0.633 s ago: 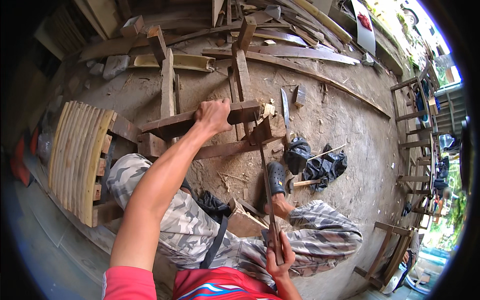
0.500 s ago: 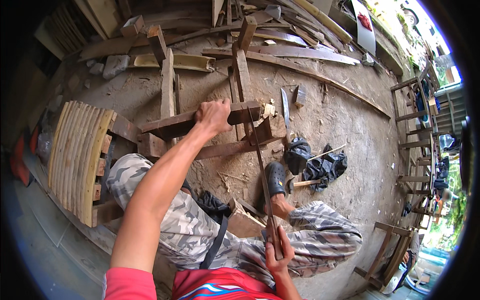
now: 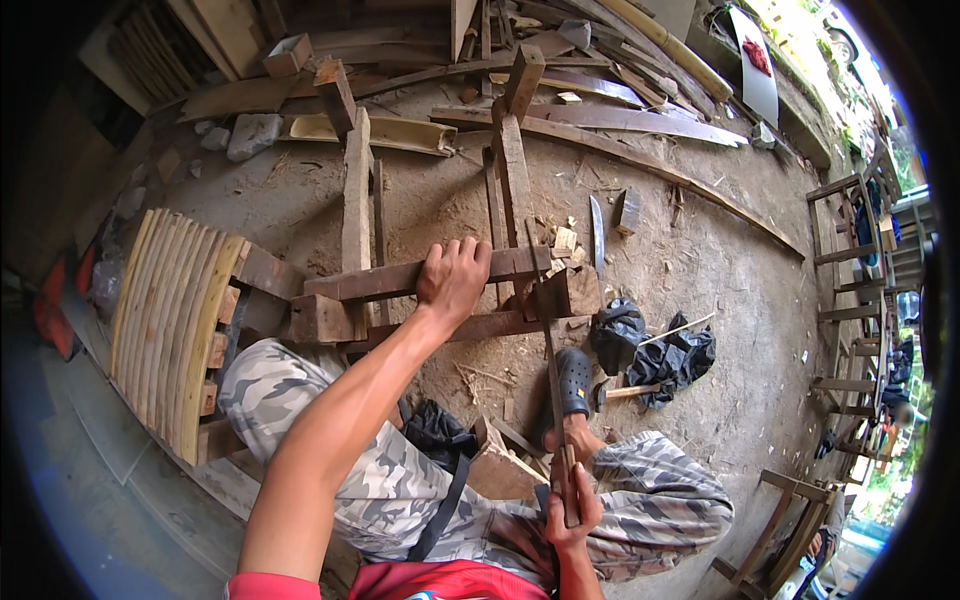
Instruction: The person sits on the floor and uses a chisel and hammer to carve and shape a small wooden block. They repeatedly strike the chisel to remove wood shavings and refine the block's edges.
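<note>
Item: dark wooden beam [image 3: 375,283], one, lying crosswise on a rough wooden frame [image 3: 510,165] ahead of the person's knees; its right end sits above a wooden block [image 3: 583,291].

Item: handsaw [image 3: 551,355], one, long thin blade, wooden handle; blade pointing away from the body and crossing the beam close to its right end. Whether the teeth sit in a cut cannot be told.

Left hand [image 3: 453,280]: clamped over the beam's upper edge, right of its middle, knuckles up.
Right hand [image 3: 570,515]: closed around the saw handle, low and near the lap. The hands are well apart.

Handling notes, by judgement: best kept are long, even strokes in line with the forearm, the blade square to the beam's edge. The left hand should press down firmly and keep clear of the blade's path. Pressure is best eased near the far face, where the end may splinter or pinch the blade.

Nearby, on the floor [image 3: 740,250]: long knife [image 3: 598,235] beyond the beam's right end; black plastic bag [image 3: 618,325]; hammer [image 3: 632,391]; wood offcuts [image 3: 565,240]. Dark clog [image 3: 574,383] on the foot, just beside the blade.
</note>
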`<action>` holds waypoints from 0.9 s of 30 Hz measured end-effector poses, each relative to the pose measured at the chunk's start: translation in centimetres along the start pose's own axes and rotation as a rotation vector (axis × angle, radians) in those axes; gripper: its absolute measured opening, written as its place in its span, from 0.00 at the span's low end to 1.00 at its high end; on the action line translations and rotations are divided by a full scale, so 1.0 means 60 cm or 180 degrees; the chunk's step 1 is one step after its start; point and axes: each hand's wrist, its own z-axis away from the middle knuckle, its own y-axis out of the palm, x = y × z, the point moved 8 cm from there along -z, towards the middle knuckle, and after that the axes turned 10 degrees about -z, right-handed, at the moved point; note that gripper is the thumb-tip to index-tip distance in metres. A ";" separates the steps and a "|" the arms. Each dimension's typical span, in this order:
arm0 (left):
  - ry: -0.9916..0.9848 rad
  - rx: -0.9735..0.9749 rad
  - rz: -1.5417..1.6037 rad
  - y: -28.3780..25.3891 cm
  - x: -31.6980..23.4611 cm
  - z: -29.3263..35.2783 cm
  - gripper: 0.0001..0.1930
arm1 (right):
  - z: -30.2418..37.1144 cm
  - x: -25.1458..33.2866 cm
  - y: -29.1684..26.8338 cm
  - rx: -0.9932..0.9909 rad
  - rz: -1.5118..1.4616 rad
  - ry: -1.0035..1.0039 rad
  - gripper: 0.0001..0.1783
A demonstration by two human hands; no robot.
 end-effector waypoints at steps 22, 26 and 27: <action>0.0243 0.2551 0.0350 0.062 0.051 -0.076 0.30 | -0.035 -0.007 0.030 0.0248 -0.0245 0.0493 0.32; 0.0311 0.2311 0.0500 0.049 0.062 -0.095 0.40 | -0.073 0.022 0.037 0.0171 -0.0359 0.0490 0.32; 0.0299 0.1951 0.0582 0.036 0.062 -0.098 0.41 | -0.083 0.031 0.043 0.0209 -0.0484 0.0499 0.32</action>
